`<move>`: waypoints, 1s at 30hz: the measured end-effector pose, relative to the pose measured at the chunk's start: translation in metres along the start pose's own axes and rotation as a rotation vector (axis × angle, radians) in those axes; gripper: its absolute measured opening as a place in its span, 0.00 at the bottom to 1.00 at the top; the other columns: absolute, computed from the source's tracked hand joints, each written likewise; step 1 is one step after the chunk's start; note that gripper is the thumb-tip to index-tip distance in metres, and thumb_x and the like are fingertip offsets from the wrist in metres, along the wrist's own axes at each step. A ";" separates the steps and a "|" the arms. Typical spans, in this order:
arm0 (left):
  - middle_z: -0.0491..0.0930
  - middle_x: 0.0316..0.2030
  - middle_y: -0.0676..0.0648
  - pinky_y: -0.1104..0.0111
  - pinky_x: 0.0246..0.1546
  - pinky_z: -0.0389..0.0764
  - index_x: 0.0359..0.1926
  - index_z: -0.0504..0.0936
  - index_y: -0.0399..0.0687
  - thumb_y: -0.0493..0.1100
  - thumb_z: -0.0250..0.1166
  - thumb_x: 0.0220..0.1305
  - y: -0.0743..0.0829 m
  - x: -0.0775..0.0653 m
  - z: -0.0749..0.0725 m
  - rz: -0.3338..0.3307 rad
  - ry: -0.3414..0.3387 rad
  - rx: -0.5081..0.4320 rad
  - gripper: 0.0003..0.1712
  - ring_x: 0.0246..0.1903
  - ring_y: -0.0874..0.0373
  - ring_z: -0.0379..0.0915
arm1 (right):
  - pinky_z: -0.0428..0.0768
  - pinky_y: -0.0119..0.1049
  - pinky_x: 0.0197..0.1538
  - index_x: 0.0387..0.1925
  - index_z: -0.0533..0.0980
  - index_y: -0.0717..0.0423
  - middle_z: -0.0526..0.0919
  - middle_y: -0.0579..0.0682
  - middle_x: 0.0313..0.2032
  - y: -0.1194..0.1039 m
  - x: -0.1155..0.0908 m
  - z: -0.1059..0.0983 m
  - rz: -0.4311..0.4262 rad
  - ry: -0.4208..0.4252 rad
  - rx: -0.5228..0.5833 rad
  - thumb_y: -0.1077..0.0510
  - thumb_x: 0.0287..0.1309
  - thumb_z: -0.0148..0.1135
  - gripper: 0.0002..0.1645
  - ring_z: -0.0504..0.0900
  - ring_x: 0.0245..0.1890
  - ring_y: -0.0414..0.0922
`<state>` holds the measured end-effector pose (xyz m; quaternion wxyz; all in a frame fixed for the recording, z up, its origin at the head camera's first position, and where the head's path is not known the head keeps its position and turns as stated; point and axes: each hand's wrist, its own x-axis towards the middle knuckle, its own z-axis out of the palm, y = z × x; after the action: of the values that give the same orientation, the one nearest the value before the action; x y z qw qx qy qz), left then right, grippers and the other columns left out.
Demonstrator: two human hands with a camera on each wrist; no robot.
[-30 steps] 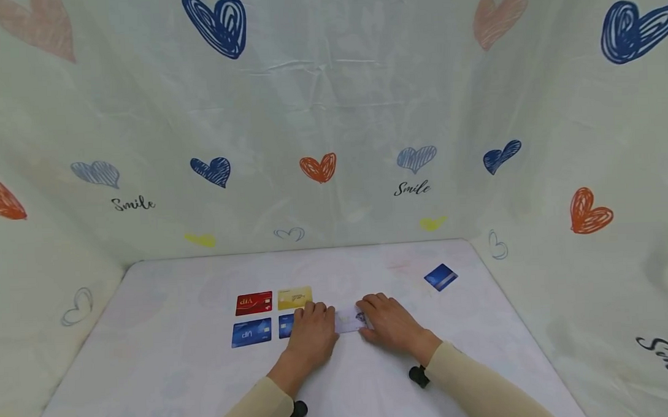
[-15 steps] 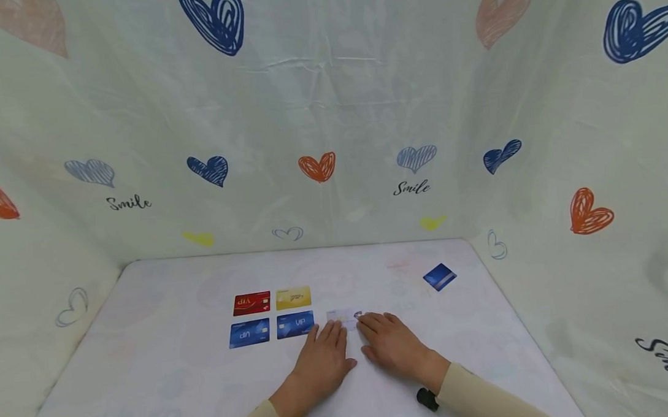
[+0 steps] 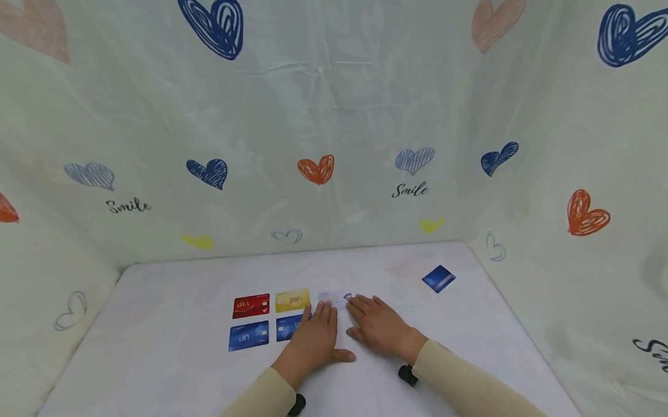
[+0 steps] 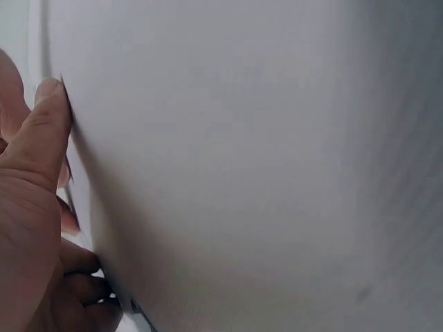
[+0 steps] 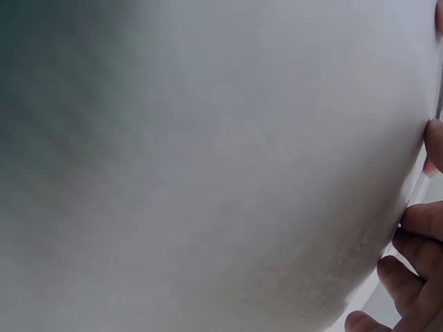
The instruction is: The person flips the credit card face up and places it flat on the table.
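Observation:
A pale whitish card [image 3: 330, 297] with a small dark mark at its right end lies flat, right of the yellow card [image 3: 292, 300]. My left hand [image 3: 314, 339] rests its outstretched fingertips on the pale card's near edge, thumb spread to the right. The same hand covers part of a blue VIP card [image 3: 288, 327]. My right hand [image 3: 383, 327] touches the pale card's right end with extended fingers, palm down. Each wrist view shows mostly white tabletop, with the left hand [image 4: 31, 200] and the right hand [image 5: 415, 270] at the edges.
A red VIP card [image 3: 251, 306] lies left of the yellow one, above another blue card [image 3: 248, 336]. Far right is a tilted blue card [image 3: 439, 279] with a stripe. The white table [image 3: 168, 361] meets a heart-printed curtain [image 3: 358, 122] behind.
The pale card has slid away from me and slightly left, level with the yellow card. Both hands have moved along with it; the left hand's fingers have straightened.

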<state>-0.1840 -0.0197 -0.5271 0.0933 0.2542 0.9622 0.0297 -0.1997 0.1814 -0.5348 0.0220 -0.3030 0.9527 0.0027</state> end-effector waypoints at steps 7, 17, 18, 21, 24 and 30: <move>0.61 0.79 0.36 0.46 0.79 0.59 0.79 0.64 0.36 0.81 0.66 0.55 -0.008 0.010 -0.007 0.001 -0.013 -0.021 0.67 0.80 0.41 0.57 | 0.64 0.58 0.78 0.79 0.64 0.57 0.66 0.52 0.79 0.007 0.011 -0.002 0.024 -0.048 0.039 0.35 0.78 0.52 0.42 0.62 0.80 0.53; 0.59 0.80 0.37 0.46 0.80 0.55 0.79 0.62 0.37 0.81 0.69 0.52 -0.009 0.009 -0.006 -0.023 -0.030 -0.080 0.70 0.81 0.41 0.53 | 0.62 0.59 0.79 0.80 0.63 0.55 0.63 0.51 0.81 0.007 0.014 -0.004 0.034 -0.090 0.053 0.33 0.77 0.51 0.44 0.60 0.82 0.52; 0.59 0.81 0.37 0.46 0.80 0.55 0.80 0.62 0.37 0.81 0.69 0.52 -0.009 0.009 -0.005 -0.024 -0.033 -0.079 0.70 0.81 0.41 0.53 | 0.62 0.59 0.79 0.80 0.62 0.55 0.62 0.51 0.81 0.006 0.014 -0.004 0.035 -0.095 0.053 0.33 0.77 0.51 0.44 0.60 0.82 0.52; 0.58 0.81 0.37 0.46 0.81 0.55 0.80 0.62 0.37 0.82 0.68 0.52 -0.011 0.009 -0.004 -0.028 -0.041 -0.071 0.70 0.81 0.41 0.52 | 0.62 0.59 0.79 0.80 0.62 0.54 0.62 0.51 0.81 0.005 0.014 -0.004 0.036 -0.106 0.050 0.32 0.77 0.51 0.44 0.59 0.82 0.52; 0.58 0.81 0.37 0.46 0.80 0.55 0.80 0.62 0.37 0.82 0.68 0.52 -0.012 0.010 -0.004 -0.029 -0.032 -0.058 0.70 0.81 0.41 0.52 | 0.61 0.58 0.79 0.81 0.61 0.53 0.61 0.50 0.81 0.005 0.016 -0.005 0.043 -0.111 0.037 0.32 0.77 0.50 0.44 0.59 0.82 0.51; 0.59 0.80 0.36 0.47 0.80 0.56 0.79 0.62 0.36 0.82 0.69 0.52 -0.010 0.012 -0.007 -0.020 -0.023 -0.059 0.70 0.81 0.40 0.54 | 0.60 0.59 0.80 0.81 0.60 0.54 0.60 0.50 0.82 0.006 0.016 -0.007 0.059 -0.132 0.052 0.32 0.78 0.50 0.44 0.57 0.83 0.51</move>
<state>-0.2004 -0.0224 -0.5231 0.1122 0.2420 0.9622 0.0543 -0.2163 0.1766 -0.5281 0.0923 -0.2732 0.9575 -0.0014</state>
